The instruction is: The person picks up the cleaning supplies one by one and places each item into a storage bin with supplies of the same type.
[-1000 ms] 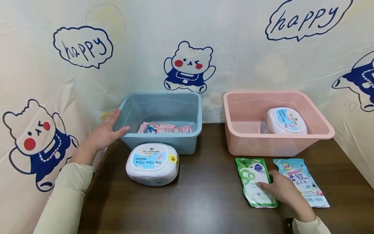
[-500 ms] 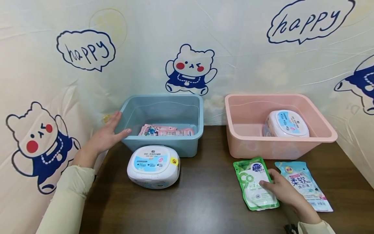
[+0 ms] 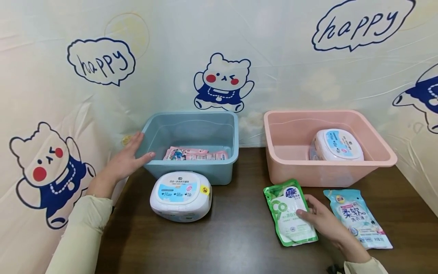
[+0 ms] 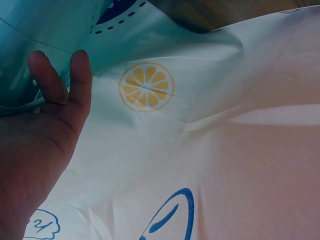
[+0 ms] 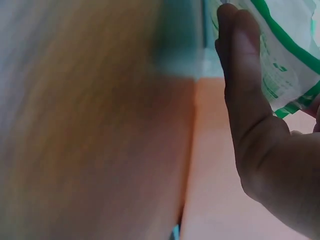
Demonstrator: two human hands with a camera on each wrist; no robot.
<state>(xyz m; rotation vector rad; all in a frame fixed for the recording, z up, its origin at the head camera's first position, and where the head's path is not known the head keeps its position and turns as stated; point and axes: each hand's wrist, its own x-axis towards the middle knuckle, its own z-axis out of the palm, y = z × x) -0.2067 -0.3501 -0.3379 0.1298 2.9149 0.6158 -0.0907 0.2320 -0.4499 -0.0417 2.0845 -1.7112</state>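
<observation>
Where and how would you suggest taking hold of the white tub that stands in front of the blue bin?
I would grip the white tub by its rounded left and right ends, coming from the front: it stands upright and both ends look free, while its back appears close to the blue bin, probably leaving little room there.

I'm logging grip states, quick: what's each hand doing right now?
Left hand: open, fingers spread, at the left side of the blue bin.
Right hand: holding the green-and-white pouch.
</observation>
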